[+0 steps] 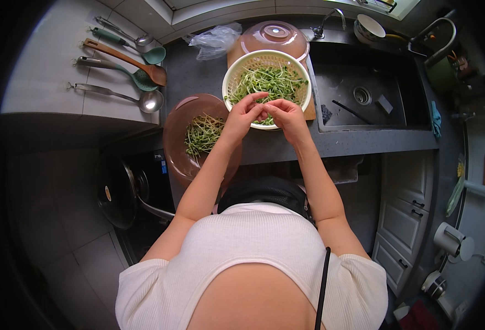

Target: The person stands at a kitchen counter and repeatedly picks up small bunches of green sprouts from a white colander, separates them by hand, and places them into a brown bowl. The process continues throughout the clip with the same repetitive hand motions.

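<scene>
My left hand point(246, 113) and my right hand point(288, 117) meet at the fingertips over the near part of a cream plastic colander point(226, 84). Thumbs and forefingers are pinched close together; whether a sprout is between them is too small to tell. Green leafy sprouts point(269, 80) with pale stems fill the colander. To its left stands a translucent brown bowl point(175, 136), partly covered by my left forearm. Inside that bowl lies a smaller heap of sprouts point(203, 134), some with brownish ends.
Behind the colander, a brown glass bowl point(273, 39) rests upside down beside a clear plastic bag point(217, 39). A wooden board point(310, 114) shows under the colander. The sink point(383, 117) lies right. Ladles and a wooden spatula point(122, 53) hang left, above a lidded pan point(116, 192).
</scene>
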### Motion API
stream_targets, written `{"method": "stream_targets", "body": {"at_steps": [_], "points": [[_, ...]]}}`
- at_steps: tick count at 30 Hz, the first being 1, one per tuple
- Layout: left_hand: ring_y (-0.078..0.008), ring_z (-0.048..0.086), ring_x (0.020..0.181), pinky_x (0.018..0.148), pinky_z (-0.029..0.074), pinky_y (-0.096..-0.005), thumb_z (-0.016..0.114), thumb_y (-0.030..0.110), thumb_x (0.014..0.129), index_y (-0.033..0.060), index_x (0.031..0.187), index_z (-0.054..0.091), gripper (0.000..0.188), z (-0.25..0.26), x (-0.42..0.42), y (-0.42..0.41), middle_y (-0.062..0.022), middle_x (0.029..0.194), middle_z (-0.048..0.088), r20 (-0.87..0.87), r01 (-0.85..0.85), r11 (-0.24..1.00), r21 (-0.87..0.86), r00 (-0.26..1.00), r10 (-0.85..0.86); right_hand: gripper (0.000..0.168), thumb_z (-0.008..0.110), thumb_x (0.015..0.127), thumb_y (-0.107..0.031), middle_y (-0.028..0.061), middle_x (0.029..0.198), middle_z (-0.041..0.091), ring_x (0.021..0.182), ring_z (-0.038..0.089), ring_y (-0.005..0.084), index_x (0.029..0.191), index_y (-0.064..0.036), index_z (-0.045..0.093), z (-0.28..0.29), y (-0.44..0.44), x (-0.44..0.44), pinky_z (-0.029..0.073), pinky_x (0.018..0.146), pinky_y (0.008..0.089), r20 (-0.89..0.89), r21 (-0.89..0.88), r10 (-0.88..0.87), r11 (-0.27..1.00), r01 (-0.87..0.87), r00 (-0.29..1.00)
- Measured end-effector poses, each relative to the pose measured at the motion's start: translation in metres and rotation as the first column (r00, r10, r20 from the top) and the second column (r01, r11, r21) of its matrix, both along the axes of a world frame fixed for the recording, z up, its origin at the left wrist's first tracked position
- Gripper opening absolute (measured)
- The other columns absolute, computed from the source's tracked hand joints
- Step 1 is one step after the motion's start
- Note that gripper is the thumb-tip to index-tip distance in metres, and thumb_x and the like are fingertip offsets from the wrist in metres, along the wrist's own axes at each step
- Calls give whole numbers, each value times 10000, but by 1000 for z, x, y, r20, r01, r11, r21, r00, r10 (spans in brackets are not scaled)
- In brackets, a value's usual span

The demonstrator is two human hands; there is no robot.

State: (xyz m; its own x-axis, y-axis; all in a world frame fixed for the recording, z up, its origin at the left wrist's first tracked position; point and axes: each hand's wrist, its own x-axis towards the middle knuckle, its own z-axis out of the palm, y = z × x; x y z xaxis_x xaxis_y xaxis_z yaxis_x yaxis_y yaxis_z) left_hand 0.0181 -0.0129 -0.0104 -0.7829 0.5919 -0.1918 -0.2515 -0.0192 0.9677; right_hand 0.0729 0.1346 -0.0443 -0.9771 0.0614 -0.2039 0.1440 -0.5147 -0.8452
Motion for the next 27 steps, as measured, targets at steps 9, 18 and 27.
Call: {"method": "stream_targets", "body": {"at_steps": [9,18,27], "points": [[-77,521,732,689,427,-208,544,60,873,19,1212,524,343,2,4,-1,-27,809,604,-189,-29,994,-102,982,9,91,568,870,-136,-38,629,494,516,386,12,865,-47,585,-5,-2,-1,307,469,166,-78,-360,26,931,-53,997],[-171,612,695,660,480,-284,589,130,841,29,1022,643,215,19,-12,-64,-77,819,657,-415,-144,794,-591,898,-146,44,474,776,-50,82,799,512,550,384,102,742,-40,499,2,38,-3,334,466,223,4,-676,-184,723,138,983],[-286,567,836,784,437,-389,654,139,751,57,811,676,104,-32,-64,22,-106,824,640,-857,-351,873,-340,497,-134,155,443,780,-94,119,761,566,547,421,134,754,2,562,-31,46,-3,329,488,247,15,-553,-229,809,199,973]]}}
